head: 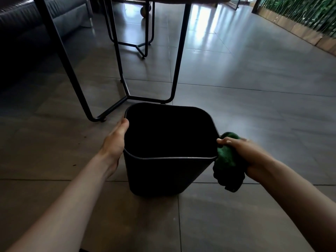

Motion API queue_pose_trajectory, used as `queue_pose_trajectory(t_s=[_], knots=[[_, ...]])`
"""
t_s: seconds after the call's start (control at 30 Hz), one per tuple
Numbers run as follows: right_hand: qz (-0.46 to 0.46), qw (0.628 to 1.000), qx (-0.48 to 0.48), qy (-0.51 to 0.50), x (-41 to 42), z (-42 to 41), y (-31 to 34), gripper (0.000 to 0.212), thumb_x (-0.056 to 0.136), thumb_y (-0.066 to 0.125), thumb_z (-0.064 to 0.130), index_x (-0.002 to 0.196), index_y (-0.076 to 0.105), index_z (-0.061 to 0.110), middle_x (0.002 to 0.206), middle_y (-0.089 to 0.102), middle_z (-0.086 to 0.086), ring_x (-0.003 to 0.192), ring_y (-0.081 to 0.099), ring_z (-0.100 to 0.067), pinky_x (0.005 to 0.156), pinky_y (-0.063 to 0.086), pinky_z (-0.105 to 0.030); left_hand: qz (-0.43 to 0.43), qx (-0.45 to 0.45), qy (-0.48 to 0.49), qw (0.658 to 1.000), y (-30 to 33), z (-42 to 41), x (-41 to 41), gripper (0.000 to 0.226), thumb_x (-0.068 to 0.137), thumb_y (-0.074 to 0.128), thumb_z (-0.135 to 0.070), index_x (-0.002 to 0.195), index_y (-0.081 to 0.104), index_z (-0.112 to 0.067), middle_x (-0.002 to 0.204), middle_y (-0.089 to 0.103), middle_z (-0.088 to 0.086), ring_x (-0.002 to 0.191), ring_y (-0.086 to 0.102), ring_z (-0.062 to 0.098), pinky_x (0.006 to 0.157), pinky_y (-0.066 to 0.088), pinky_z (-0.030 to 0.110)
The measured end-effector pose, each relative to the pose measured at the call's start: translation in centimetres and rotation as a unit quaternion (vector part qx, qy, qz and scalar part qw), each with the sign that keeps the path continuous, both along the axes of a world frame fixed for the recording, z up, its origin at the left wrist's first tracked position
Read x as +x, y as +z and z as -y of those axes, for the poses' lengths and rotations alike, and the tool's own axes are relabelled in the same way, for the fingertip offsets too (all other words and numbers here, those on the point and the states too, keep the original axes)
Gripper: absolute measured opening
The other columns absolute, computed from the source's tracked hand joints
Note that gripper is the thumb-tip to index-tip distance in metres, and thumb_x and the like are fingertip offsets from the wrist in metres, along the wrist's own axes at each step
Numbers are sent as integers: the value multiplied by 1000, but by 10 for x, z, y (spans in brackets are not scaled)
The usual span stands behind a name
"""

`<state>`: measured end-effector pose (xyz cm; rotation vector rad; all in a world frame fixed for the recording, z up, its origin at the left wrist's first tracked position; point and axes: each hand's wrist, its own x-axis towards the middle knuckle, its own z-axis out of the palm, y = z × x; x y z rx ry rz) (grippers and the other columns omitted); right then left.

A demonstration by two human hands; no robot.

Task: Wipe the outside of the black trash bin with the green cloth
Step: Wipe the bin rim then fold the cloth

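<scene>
The black trash bin stands upright on the tiled floor in front of me, its mouth open and dark inside. My left hand grips the bin's left rim, thumb at the top edge, fingers hidden behind the wall. My right hand is closed around a bunched green cloth, which presses against the bin's right outer wall just below the rim. Part of the cloth hangs down under my hand.
Black metal table legs stand just behind the bin, with a second frame farther back. A dark sofa fills the upper left. A green plant wall with a wooden base runs along the upper right. Glossy floor tiles spread to the right.
</scene>
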<state>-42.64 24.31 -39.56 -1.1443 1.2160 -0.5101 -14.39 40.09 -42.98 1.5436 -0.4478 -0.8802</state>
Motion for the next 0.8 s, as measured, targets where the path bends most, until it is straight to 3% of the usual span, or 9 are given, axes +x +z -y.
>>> queue_pose_trajectory(t_s=[0.17,0.4,0.47,0.5,0.57,0.63,0.7,0.8], knots=[[-18,1000,3,-3,-4,3,-4,5,93,71,4,88,70,6,61,72,-10,49,70,-21,42,54,-27,-5,8,-9,1000,-12,2,-3,45,108,42,-37,151,47,-26,151,53,-8,139,50,14,121,35,40],[-60,998,-26,17,-7,1,-13,3,92,74,8,92,71,8,70,74,-16,56,74,-26,48,57,-31,41,27,-28,998,-24,-2,6,48,108,40,-39,154,41,-25,156,46,-9,144,42,11,123,30,38],[-74,996,-37,19,-8,1,-14,3,92,74,10,93,71,10,71,76,-15,58,75,-27,49,58,-32,71,26,-38,996,-26,-2,5,41,109,37,-37,149,45,-31,142,53,-21,128,49,-10,111,37,17],[-79,996,-41,21,-8,1,-14,3,92,75,11,93,71,11,74,76,-16,59,75,-27,49,58,-32,86,26,-38,995,-27,-2,5,37,110,37,-35,145,45,-37,128,55,-30,112,51,-25,97,39,4],[-89,995,-46,23,-8,0,-13,4,93,75,13,95,71,12,76,77,-17,61,76,-28,49,58,-32,115,43,-40,992,-27,-2,6,34,110,36,-35,142,40,-44,108,50,-43,88,46,-38,74,37,-6],[-95,994,-36,32,-8,-1,-9,6,94,74,15,97,71,10,73,77,-15,61,76,-28,49,58,-32,142,56,-44,987,-26,-2,7,38,109,36,-39,146,43,-42,115,53,-39,105,50,-27,82,37,1],[-102,994,-15,45,-8,-2,-3,10,96,72,16,101,70,7,73,77,-14,62,77,-28,49,59,-33,169,82,-46,981,-25,-4,10,41,107,35,-46,146,46,-41,136,57,-23,128,51,-1,100,40,20],[-149,987,-28,48,-7,-2,13,17,98,69,18,104,69,2,77,77,-21,67,77,-37,58,64,-48,254,168,-37,952,-20,-6,13,51,103,39,-54,152,38,-39,145,58,-5,132,55,22,108,44,45]])
